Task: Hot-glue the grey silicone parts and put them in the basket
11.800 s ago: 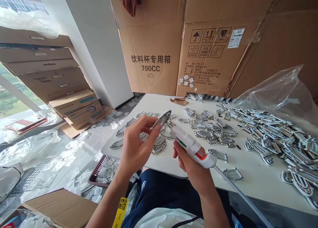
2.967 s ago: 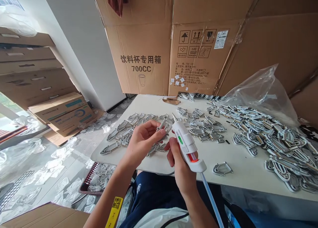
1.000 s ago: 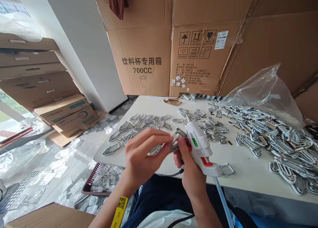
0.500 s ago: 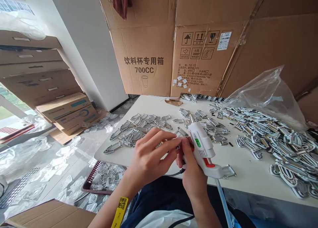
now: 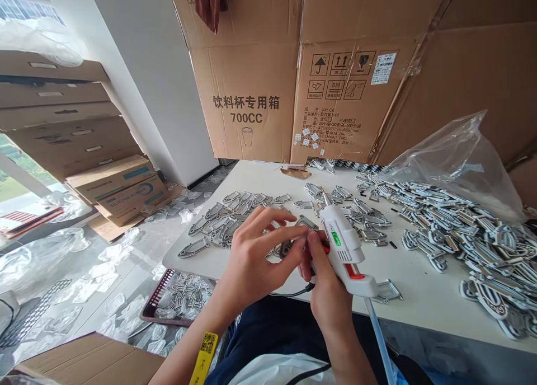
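My right hand (image 5: pixel 331 284) is wrapped round a white hot glue gun (image 5: pixel 344 242) with red parts, its metal nozzle angled up and away over the table. A clear glue stick (image 5: pixel 380 334) trails out of its rear end. My left hand (image 5: pixel 260 256) meets the right thumb beside the gun; its thumb and index finger are pinched together, the other fingers raised and curved. What lies in that pinch is small and mostly hidden. Grey-and-white frame-shaped pieces (image 5: pixel 222 222) lie just beyond the left hand. Another frame piece (image 5: pixel 388 291) lies right of the gun.
A large heap of similar pieces (image 5: pixel 465 228) covers the right of the white table (image 5: pixel 268 178), partly under a clear plastic bag (image 5: pixel 461 150). Cardboard (image 5: pixel 251 66) stands behind it. A dark red basket (image 5: pixel 151 306) of parts sits below left, near plastic wrappings (image 5: pixel 100 278) on the floor.
My left thumb and index finger have shifted slightly, and a wider gap shows between the left fingers. The right hand keeps the glue gun in nearly the same place.
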`<control>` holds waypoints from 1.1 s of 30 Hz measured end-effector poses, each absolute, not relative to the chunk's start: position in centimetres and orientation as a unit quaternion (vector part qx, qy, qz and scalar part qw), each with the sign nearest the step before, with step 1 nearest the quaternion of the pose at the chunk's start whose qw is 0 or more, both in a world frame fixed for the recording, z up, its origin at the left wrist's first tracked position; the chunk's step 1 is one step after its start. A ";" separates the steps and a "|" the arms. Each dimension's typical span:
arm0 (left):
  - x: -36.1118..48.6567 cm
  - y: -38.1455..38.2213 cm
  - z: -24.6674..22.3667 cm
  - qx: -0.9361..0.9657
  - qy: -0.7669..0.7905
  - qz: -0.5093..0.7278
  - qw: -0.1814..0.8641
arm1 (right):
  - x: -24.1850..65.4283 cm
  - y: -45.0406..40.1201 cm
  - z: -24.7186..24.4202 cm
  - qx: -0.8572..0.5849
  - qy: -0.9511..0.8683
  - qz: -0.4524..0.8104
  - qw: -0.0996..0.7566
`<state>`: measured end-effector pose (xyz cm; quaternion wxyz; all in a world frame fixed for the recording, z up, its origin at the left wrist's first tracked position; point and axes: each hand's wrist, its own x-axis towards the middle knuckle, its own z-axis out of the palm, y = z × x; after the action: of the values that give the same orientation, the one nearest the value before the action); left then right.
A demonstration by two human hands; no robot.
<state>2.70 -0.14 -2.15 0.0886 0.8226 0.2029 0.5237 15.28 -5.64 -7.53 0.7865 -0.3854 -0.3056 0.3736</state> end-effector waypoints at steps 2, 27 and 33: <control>2.6 -0.2 -2.0 0.826 0.218 0.504 0.126 | 15.4 -5.5 -7.5 -0.386 -0.302 0.377 0.786; 1.3 1.7 -1.9 0.624 0.367 0.552 0.414 | 15.6 -6.5 -7.1 -0.475 -0.391 0.435 0.658; 1.4 1.4 -1.8 0.624 0.356 0.562 0.411 | 15.6 -6.4 -6.9 -0.503 -0.422 0.431 0.619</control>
<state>1.36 1.42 -1.77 0.4108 0.6236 0.3560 0.5618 15.56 -6.39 -6.87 0.6189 -0.5034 -0.4218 0.4309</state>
